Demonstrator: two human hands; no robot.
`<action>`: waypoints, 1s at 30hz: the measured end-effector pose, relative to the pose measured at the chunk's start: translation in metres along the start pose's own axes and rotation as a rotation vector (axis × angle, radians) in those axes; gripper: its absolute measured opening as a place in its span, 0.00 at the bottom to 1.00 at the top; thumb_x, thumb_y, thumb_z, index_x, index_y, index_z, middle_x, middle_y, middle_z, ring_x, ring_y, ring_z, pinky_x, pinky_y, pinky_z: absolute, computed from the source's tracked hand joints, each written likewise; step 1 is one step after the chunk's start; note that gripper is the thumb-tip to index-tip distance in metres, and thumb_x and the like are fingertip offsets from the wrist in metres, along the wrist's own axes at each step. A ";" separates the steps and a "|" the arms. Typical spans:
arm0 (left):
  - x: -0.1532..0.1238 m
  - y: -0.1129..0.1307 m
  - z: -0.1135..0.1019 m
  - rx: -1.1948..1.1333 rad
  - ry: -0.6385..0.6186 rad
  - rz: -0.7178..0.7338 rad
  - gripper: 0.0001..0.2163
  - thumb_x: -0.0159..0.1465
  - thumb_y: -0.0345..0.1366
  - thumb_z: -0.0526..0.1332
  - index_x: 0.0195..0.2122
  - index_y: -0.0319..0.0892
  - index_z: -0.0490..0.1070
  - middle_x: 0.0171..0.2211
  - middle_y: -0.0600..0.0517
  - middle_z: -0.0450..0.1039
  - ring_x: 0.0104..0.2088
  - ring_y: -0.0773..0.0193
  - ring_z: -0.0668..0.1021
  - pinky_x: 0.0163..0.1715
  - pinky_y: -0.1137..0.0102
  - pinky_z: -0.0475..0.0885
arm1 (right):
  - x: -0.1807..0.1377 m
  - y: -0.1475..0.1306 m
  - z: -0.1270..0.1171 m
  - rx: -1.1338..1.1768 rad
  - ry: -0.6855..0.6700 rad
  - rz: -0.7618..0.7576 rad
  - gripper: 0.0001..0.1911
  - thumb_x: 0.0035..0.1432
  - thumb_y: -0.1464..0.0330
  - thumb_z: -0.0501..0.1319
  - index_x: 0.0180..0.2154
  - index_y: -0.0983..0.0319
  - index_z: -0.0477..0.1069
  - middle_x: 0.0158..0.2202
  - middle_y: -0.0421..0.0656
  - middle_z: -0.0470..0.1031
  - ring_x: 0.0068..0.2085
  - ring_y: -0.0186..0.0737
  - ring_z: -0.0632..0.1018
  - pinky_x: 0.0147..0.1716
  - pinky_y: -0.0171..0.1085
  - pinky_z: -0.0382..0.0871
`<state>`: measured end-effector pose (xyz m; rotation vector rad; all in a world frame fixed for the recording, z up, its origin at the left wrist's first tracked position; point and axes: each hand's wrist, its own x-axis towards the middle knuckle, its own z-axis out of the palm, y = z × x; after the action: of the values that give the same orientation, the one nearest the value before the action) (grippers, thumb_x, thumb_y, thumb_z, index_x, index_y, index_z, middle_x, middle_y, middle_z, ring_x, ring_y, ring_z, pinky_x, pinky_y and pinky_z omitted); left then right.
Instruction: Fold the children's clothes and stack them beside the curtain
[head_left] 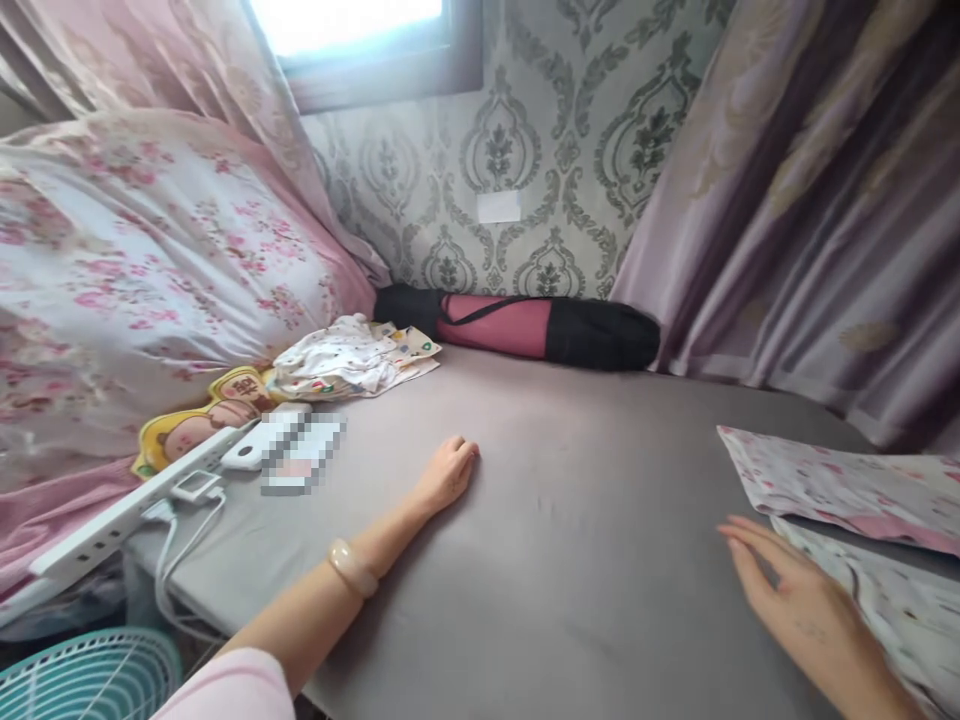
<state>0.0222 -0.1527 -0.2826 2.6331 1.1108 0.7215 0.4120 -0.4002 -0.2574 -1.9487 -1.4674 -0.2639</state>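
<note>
My left hand reaches out across the grey-mauve bed sheet, palm down with the fingers lying flat and lightly curled on the fabric, holding nothing. A pale bangle sits on that wrist. My right hand hovers low at the right with its fingers stretched out and apart, empty, just beside the edge of a folded floral cloth. A second folded floral piece lies just behind it.
A black-and-pink rolled bag lies against the patterned wall. Small printed clothes, a yellow cartoon cushion and a white power strip with a charger are at the left. Floral bedding is piled left; curtains hang right; a teal fan stands below.
</note>
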 end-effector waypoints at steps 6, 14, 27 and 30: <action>0.000 -0.001 0.000 -0.028 0.009 -0.002 0.13 0.69 0.30 0.46 0.45 0.44 0.69 0.40 0.46 0.69 0.42 0.59 0.71 0.46 0.63 0.69 | 0.005 -0.057 0.061 0.085 -0.266 -0.099 0.19 0.62 0.58 0.50 0.41 0.56 0.78 0.51 0.47 0.78 0.51 0.52 0.79 0.52 0.53 0.73; -0.001 -0.003 0.002 -0.024 0.006 0.014 0.13 0.69 0.30 0.46 0.45 0.43 0.70 0.41 0.45 0.69 0.43 0.58 0.71 0.46 0.65 0.69 | 0.020 -0.153 0.110 0.139 -0.495 -0.307 0.22 0.66 0.60 0.48 0.53 0.58 0.74 0.61 0.50 0.70 0.60 0.51 0.72 0.58 0.52 0.68; 0.005 -0.052 -0.050 -0.450 -0.199 -0.059 0.11 0.63 0.32 0.55 0.39 0.43 0.79 0.35 0.48 0.78 0.34 0.63 0.78 0.36 0.73 0.71 | 0.008 -0.176 0.139 0.083 -0.451 -0.350 0.25 0.68 0.58 0.46 0.59 0.57 0.69 0.64 0.48 0.66 0.66 0.51 0.65 0.64 0.56 0.59; 0.006 -0.087 -0.075 -0.427 -0.190 -0.205 0.13 0.62 0.35 0.55 0.41 0.42 0.79 0.31 0.49 0.79 0.31 0.63 0.78 0.34 0.72 0.72 | 0.007 -0.175 0.141 0.077 -0.442 -0.360 0.25 0.68 0.58 0.46 0.59 0.57 0.69 0.64 0.47 0.66 0.65 0.51 0.65 0.64 0.56 0.59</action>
<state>-0.0654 -0.0885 -0.2467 2.1450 1.0216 0.5756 0.2225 -0.2834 -0.2912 -1.7400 -2.0844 0.0754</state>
